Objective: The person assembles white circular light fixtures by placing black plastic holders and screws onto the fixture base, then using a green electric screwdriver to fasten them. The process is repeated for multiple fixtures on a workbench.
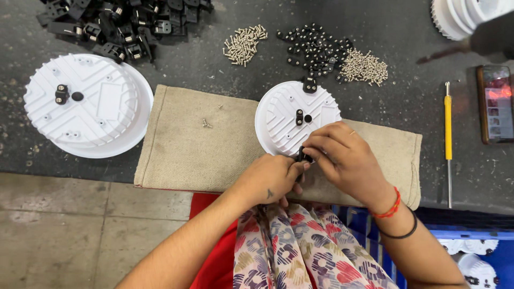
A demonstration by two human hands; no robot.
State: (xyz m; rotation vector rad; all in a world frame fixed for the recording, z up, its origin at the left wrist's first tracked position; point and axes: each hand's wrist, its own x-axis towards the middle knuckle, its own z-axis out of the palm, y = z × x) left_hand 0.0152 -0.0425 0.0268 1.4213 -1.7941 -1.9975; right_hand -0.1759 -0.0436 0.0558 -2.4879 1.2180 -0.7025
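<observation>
Your left hand (270,176) and right hand (342,152) meet at the 6 o'clock edge of the small white round housing (292,120), which lies on the tan cloth pad (193,144). Both hands pinch a small black clip (304,156) between their fingertips, holding it against the rim of the housing; your fingers are curled closed around it, and most of the clip is hidden.

A second black clip (309,84) sits on the rim at 12 o'clock, and a black fitting (300,117) with a round black button just beside it sits near the centre.

From the housing, a larger white housing (88,104) lies at 9 o'clock, off the cloth. A heap of black clips (126,24) is at 10 o'clock, a pile of silver screws (244,44) at 11, black buttons (316,48) at 12 and more silver screws (365,67) at 1. A yellow-handled screwdriver (448,120) lies at 3 o'clock, with a phone (495,104) beyond it.
</observation>
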